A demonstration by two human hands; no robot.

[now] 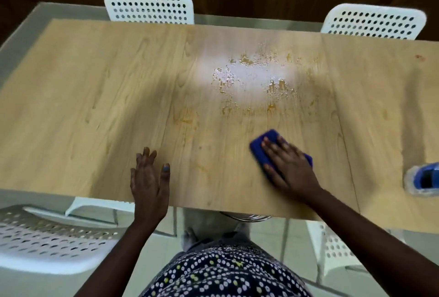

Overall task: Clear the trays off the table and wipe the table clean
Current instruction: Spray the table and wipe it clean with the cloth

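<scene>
Head view: right hand (288, 166) pressed flat on blue cloth (266, 144), lower-right of table (95, 82); left hand (148, 177) flat, empty, lower centre.

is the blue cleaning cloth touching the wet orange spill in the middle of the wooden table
Apart. The head view shows the blue cleaning cloth under the right hand, with bare wood of the wooden table between its far edge and the wet orange spill.

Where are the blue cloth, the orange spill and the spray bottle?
blue cloth (260, 148): head view, bare corner beyond the fingers.
orange spill (276, 86): head view, wet patch at mid-table.
spray bottle (425, 179): head view, blue top at the right edge.
</scene>
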